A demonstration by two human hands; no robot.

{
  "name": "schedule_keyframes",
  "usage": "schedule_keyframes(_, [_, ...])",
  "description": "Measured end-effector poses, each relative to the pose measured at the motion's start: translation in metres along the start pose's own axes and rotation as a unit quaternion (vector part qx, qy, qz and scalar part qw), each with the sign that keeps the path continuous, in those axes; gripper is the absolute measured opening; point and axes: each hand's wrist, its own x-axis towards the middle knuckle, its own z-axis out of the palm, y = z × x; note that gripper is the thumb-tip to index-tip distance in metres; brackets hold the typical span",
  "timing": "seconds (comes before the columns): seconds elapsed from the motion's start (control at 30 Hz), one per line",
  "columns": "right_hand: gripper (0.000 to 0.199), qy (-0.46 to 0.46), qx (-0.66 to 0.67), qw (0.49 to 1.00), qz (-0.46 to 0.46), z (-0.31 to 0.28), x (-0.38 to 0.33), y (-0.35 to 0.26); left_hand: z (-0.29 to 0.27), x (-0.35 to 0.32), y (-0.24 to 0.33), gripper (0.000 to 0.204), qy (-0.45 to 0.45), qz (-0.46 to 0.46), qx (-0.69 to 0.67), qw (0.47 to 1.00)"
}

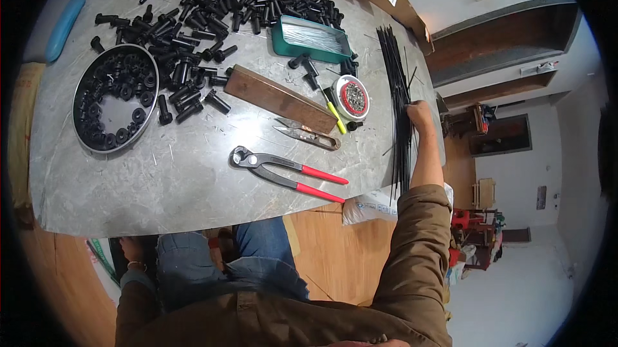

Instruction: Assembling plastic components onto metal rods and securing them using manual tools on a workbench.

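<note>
The bundle of thin black strands [397, 83] lies along the right side of the grey table [193, 199], its long axis running from the far side towards the person, only a little aslant, with the near ends reaching over the table's edge above a white bag [370, 210]. The right hand [421, 115] is plainly the nearer one: it comes in from the bundle's outer side, around the middle of its length, so the strands lie directly to the left of the knuckles and run roughly in line with the forearm rather than across it. The fingers look curled in against the strands — whether they pinch one, several or none I cannot tell, since the back of the hand hides the tips

The left hand [132, 249] is well apart, low beside the left leg and below the table's edge (half lost in shadow there, so I cannot tell whether its fingers are spread or pressed together). Between the hands, on the table, lie red-handled pincers [253, 160] and a pair of snips [315, 138]; the white tub [353, 98] of small metal bits stands nearer the bundle, just to its left — the teal box [310, 54] sits a little farther back
</note>
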Motion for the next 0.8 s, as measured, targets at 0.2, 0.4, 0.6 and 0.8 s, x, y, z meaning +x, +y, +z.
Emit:
schedule_keyframes(0.2, [0.033,-0.053,0.050,0.997,0.035,-0.016,-0.029,-0.055,0.026,0.018,-0.033,0.045,-0.030,0.166,0.015,0.985])
schedule_keyframes(0.4, [0.033,-0.127,0.060,0.986,0.087,-0.047,-0.031,-0.092,0.029,0.011,-0.033,0.043,0.022,0.079,-0.123,0.989])
schedule_keyframes(0.6, [0.031,-0.018,-0.038,0.999,0.016,-0.032,-0.026,-0.076,0.045,0.016,-0.025,0.040,0.025,0.110,-0.129,0.985])
schedule_keyframes(0.8, [0.030,0.149,-0.094,0.984,0.034,-0.067,-0.044,-0.077,0.015,0.007,-0.017,0.038,0.019,0.057,-0.152,0.987])
